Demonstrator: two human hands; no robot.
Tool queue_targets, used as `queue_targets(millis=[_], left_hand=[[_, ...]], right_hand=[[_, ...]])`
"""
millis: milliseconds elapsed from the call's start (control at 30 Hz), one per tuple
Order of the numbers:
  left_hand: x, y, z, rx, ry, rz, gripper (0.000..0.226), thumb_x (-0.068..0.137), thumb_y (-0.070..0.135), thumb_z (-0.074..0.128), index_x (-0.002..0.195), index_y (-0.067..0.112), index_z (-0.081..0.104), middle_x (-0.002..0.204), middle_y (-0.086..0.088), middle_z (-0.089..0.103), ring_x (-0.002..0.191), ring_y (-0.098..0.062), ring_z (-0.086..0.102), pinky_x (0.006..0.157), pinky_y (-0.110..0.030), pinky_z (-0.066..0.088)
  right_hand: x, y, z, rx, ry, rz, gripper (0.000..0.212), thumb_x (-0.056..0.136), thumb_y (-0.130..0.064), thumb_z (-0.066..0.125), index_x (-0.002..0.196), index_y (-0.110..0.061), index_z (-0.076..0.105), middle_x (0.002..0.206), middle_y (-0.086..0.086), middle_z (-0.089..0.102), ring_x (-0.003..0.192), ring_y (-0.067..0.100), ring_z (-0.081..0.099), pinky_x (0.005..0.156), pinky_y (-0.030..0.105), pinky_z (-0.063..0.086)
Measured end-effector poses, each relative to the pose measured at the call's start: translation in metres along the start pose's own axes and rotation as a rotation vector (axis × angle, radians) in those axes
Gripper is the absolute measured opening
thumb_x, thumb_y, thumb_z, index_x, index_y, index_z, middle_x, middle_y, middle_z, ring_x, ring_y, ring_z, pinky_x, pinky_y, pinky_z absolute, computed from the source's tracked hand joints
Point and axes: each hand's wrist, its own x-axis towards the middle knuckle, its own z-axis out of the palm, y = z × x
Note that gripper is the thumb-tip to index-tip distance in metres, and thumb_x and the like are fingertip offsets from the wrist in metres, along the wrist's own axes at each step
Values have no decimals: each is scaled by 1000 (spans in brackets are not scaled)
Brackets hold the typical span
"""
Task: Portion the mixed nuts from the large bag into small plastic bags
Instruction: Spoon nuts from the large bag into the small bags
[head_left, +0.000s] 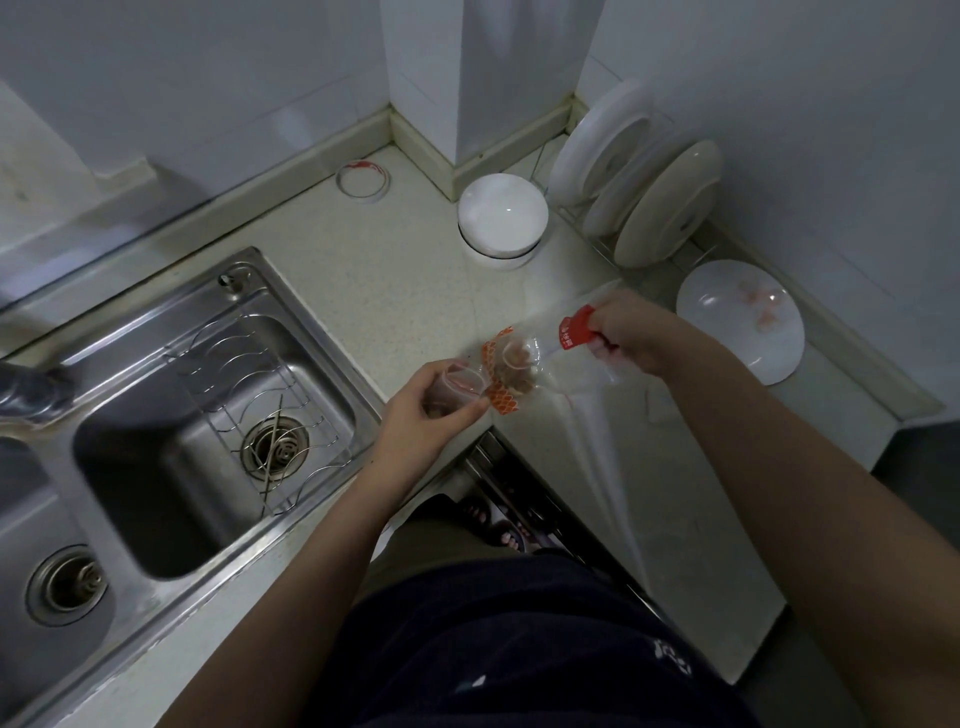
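The left hand (426, 410) curls around a small plastic bag (457, 384) above the bench (395, 270) edge. To its right, the right hand (631, 332) pinches the red end of the large bag (550, 348). The mixed nuts (511, 371) are gathered at the large bag's other end, against the small bag.

Free counter (395, 270) runs between sink (208, 415) and stacked bowls (502, 218).

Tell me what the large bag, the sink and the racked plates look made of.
Large bag: thin clear plastic film, glossy; nuts show through it, red-orange print. Sink: stainless steel, dull brushed grey sheen. Racked plates: white, smooth and glossy, probably glazed ceramic, though melamine cannot be ruled out.
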Motion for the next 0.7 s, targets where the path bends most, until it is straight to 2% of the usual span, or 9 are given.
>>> queue_targets(millis=[67, 200, 367, 433, 500, 700], left_hand=[[0, 1, 1, 4, -5, 0, 39, 82, 18, 77, 119, 21, 63, 96, 18, 68, 80, 10, 62, 61, -9, 47], [-1, 3, 4, 4, -14, 18, 36, 82, 16, 76, 116, 22, 64, 91, 34, 66, 78, 13, 62, 60, -6, 46], [-1, 1, 5, -10, -14, 7, 37, 80, 15, 77, 114, 23, 64, 90, 30, 68, 77, 11, 63, 61, -7, 46], [-1, 0, 6, -23, -22, -1, 37, 80, 17, 78, 114, 24, 64, 92, 23, 70, 76, 10, 63, 60, -7, 46], [0, 1, 7, -29, -21, -5, 39, 79, 17, 78, 115, 24, 64, 94, 16, 70, 75, 10, 62, 60, -8, 46], [0, 1, 9, -37, -21, 15, 40, 80, 11, 78, 118, 14, 64, 96, 11, 69, 75, 8, 63, 59, -8, 46]], right_hand=[[-4, -1, -6, 38, -3, 20, 18, 91, 0, 43, 75, -8, 45, 32, -1, 40, 28, 7, 35, 32, 13, 21], [-8, -1, -17, 81, 24, -26, 25, 86, -2, 59, 62, -7, 52, 32, -3, 40, 30, 9, 33, 31, 11, 21], [-20, 4, -26, 205, 97, -102, 21, 82, -1, 61, 61, -3, 57, 39, 0, 41, 34, 9, 31, 32, 13, 20], [-27, 6, -27, 275, 102, -112, 11, 83, -3, 61, 73, 0, 66, 39, -2, 39, 39, 10, 29, 33, 13, 19], [-32, 8, -26, 335, 120, -124, 11, 83, -5, 62, 83, 2, 71, 38, -4, 38, 41, 10, 28, 34, 14, 18], [-47, 15, -20, 504, 191, -137, 7, 89, -2, 56, 85, 0, 62, 39, -4, 37, 37, 8, 29, 33, 13, 20]])
